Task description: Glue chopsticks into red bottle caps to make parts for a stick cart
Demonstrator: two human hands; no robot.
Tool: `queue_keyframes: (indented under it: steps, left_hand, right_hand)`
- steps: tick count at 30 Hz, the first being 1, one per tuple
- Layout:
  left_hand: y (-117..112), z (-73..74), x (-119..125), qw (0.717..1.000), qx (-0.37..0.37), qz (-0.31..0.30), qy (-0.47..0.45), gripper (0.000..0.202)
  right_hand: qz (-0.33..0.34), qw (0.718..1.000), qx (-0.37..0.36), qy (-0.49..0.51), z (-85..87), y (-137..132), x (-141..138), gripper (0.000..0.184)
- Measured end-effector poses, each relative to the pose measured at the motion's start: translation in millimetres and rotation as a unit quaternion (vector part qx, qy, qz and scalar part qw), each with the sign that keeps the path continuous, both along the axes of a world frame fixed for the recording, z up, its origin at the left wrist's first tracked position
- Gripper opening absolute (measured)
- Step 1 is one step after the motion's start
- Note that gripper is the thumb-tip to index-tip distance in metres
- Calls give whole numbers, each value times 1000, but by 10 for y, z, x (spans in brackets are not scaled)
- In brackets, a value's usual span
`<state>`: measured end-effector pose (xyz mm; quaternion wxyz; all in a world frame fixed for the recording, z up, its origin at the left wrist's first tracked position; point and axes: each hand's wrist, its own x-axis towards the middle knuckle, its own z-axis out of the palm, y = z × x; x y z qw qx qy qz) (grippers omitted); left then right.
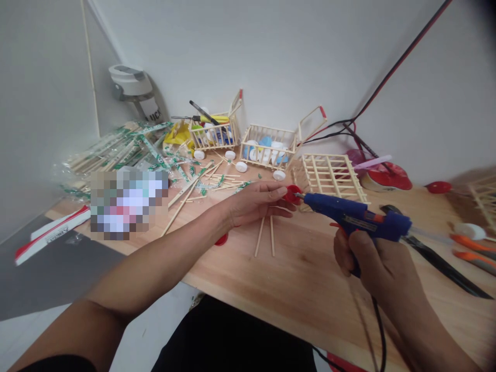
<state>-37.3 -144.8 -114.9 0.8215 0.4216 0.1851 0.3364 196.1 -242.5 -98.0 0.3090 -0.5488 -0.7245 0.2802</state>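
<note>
One workbench (310, 279): pale wood, spreading beneath everything
Two stick carts (269, 147): near 12 o'clock, loaded with bottle caps
Right hand (382, 263): closed around the blue hot glue gun (349, 214), near 3 o'clock
Left hand (258, 202): fingers extended, perhaps pinching the red bottle cap (292, 194), partly hidden
Gun nozzle (299, 196): just beside the cap, held steady

The bare left arm (135, 279) reaches in from 7 o'clock, almost straight, slanting up toward the middle of the view. Its wrist (219, 217) stays nearly level, and the left hand (258, 202) lies palm down just off centre, its fingers (277, 199) stretched together toward 3 o'clock. The right forearm (426, 330) rises from 5 o'clock to the right hand (377, 263) at 4 o'clock, which is closed in a firm grip, its knuckles curled inward.
</note>
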Motion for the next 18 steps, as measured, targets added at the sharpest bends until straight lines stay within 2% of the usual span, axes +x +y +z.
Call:
queue_keyframes:
  steps: [10,18]
  left_hand:
    - [22,-44,4,1000,-17,-13,-15,30]
    - [-15,-9,13,999,-35,-5,-15,33]
  right_hand:
    - [-6,1000,-10,-16,-2,2,-16,59]
    - [4,999,-9,-32,-2,17,-6,60]
